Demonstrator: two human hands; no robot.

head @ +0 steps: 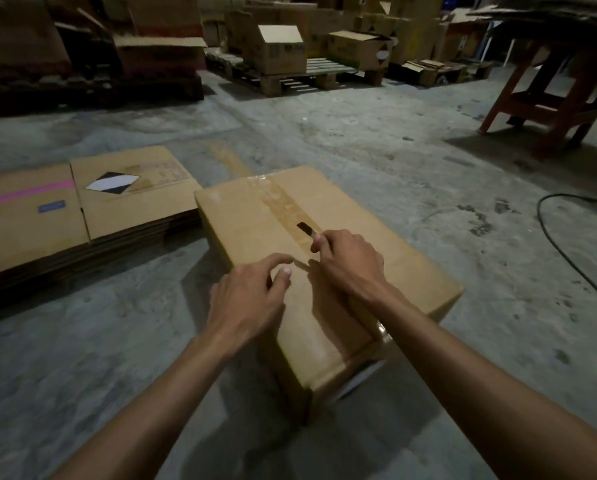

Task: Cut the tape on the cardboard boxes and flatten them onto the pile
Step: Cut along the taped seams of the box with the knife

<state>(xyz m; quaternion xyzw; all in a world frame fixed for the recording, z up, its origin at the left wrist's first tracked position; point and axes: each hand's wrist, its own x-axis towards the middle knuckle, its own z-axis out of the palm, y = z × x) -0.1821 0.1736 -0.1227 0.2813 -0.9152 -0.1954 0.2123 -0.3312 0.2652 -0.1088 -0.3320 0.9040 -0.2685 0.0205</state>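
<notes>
Sealed cardboard box (325, 271) sits on the concrete floor (428, 150) directly in front of the person, long axis running away from the camera, top flaps closed. Strip of clear tape (283, 202) runs down the middle seam toward the far edge of the box top. Right hand (350, 263) is curled around a utility knife (307, 230), blade pointing away and resting at the seam about mid-length of the top; whether the tip has already pierced the tape is hard to judge in this dim, slightly blurred view. Left hand (252, 299) lies on the near half of the box top just left of the seam, fingers relaxed and lightly spread, holding nothing, seemingly steadying the box. Step in hand: cutting the top tape; flattening not yet begun. Next move likely calls for running the blade along the seam to the far edge, keeping the left fingers clear of the blade's line, then opening the flaps. Pile of flattened boxes (82, 216) lies on the floor just left of the box, its near corner almost touching the box's far-left corner. Farther out: a black cable (567, 251) curving on the floor at right, a red-brown table (550, 98) at far right, a wooden pallet (307, 77) with more cartons along the back.
</notes>
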